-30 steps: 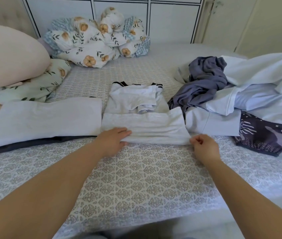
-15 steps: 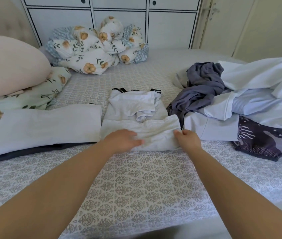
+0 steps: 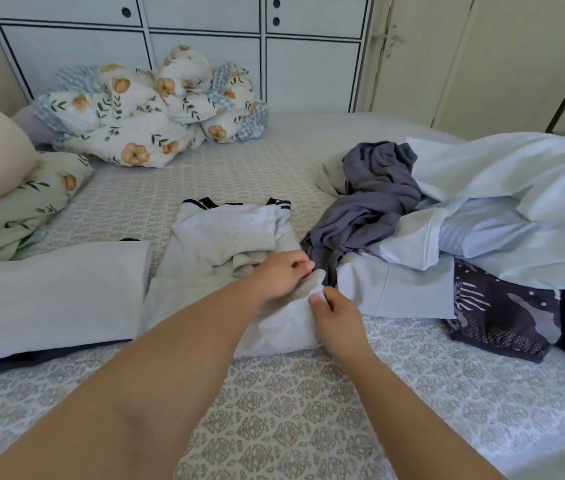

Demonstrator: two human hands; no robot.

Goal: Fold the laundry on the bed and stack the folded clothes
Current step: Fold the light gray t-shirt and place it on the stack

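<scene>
While both hands meet at the middle of the frame, the left hand [image 3: 283, 273] has its fingers curled into the right edge of the white garment [image 3: 220, 244], and the right hand [image 3: 334, 311] pinches that same edge just below it. So both grips are closed on cloth. That garment lies centre frame on the patterned bed [image 3: 291, 410], black-striped trim at its far end. Just left sits a folded stack [image 3: 49, 296] with dark fabric underneath. Right side of the frame has the unfolded pile [image 3: 475, 216], grey, white and dark printed pieces mixed together
</scene>
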